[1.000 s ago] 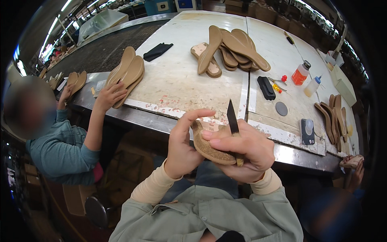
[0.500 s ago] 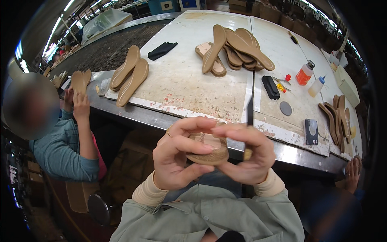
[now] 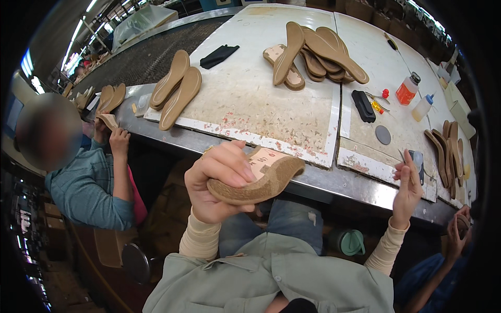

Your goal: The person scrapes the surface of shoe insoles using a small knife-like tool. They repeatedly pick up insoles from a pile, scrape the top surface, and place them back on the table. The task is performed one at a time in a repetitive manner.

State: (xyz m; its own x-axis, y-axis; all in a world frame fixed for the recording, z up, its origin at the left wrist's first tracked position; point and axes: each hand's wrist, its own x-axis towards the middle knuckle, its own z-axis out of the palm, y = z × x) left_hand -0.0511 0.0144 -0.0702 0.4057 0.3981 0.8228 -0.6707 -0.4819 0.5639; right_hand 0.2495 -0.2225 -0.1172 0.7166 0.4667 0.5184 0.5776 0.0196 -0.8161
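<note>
My left hand (image 3: 222, 180) grips a curved shoe sole (image 3: 255, 188) with a brown cork-textured side and a pale printed patch on its face. The fingers lie over the patch, and the thumb is underneath. Out to the right, above the table's front edge, my right hand (image 3: 408, 190) is closed with a thin pointed tool (image 3: 401, 154) showing at its fingertips; the rest of the tool is hidden. Beside those fingers a phone (image 3: 416, 160) lies on the table, partly covered.
Tan soles are piled at the far middle (image 3: 326, 52), with others at left (image 3: 177, 94) and right (image 3: 449, 151). Near the right side are a black case (image 3: 364, 106), a grey disc (image 3: 383, 135), a red-filled bottle (image 3: 407, 89) and a squeeze bottle (image 3: 422, 108). Co-workers sit on both sides.
My right hand has left the sole and swung right toward the phone, taking the dark tool away from it. My left hand now holds the sole alone, turned side-on.
</note>
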